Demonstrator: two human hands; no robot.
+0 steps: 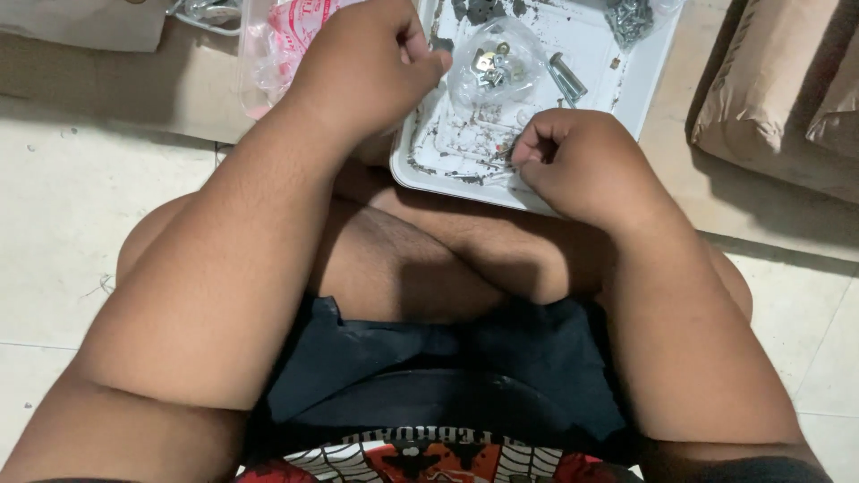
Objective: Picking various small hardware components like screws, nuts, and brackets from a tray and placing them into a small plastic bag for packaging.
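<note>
On the floor (80, 224), just past the person's crossed legs, lies a white tray (586, 54), scuffed and speckled with dark grime. Both hands work over its near half.

The left hand (371, 63) hovers above the tray's left edge, fingers curled in, thumb pressed against the forefinger in a tight pinch. Whatever sits in that grip is too small or too hidden to make out, so I cannot tell if it holds anything.

The right hand (577, 165) rests at the tray's near rim, knuckles up and fingers folded under. Its fingertips touch the tray bottom among small dark bits. Its grip is clenched, but what it holds, if anything, is hidden.

Between the hands, on the tray, lies a clear bag (492, 67) with small metal parts inside, some brass-coloured, some silver. Just to its right lies a short metal cylinder (566, 79), tilted. At the tray's far right corner sits a heap of screws (629, 18) in another clear wrap.

Left of the tray, partly under the left hand, is a plastic bag (286, 40) with pink print. At the right edge of the view lie tan wrapped bundles (774, 98), well apart from the tray. The person wears dark shorts (429, 367).
</note>
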